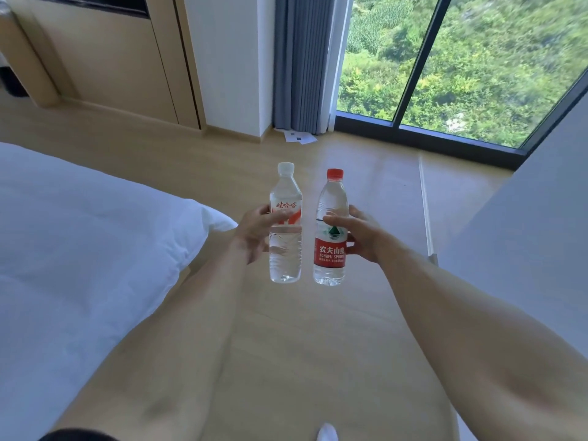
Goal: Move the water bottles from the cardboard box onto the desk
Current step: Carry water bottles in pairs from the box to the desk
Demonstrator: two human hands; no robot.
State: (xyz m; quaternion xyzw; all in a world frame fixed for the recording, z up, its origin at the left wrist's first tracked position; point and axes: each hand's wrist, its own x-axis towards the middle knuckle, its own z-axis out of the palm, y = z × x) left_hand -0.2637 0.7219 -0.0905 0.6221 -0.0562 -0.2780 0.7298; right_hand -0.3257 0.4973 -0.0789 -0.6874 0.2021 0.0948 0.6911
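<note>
At six o'clock, nearest the camera, a white shoe tip (327,433) shows on the wooden floor (286,345), and two bare forearms reach forward from the lower corners. Toward the middle of the view the left hand (254,232) grips a clear water bottle with a white cap (285,237), thumb across its red-and-white label and fingers wrapped behind. Just beside it, at about three o'clock from it, the right hand (359,235) grips a second water bottle with a red cap (330,246), thumb over the front above its red label. Both bottles stand upright in the air above the floor, close together but not touching, and both look full. At nine o'clock lies a bed with white bedding (79,249), its corner reaching close to the left wrist. At three o'clock a pale flat surface (525,233) cuts in from the right edge. Farther off, at twelve o'clock, some white papers (299,136) lie on the floor at the foot of a grey curtain (302,62). At one to two o'clock a large window (461,65) looks onto green trees, and at eleven o'clock stands light wooden panelling (111,58).
</note>
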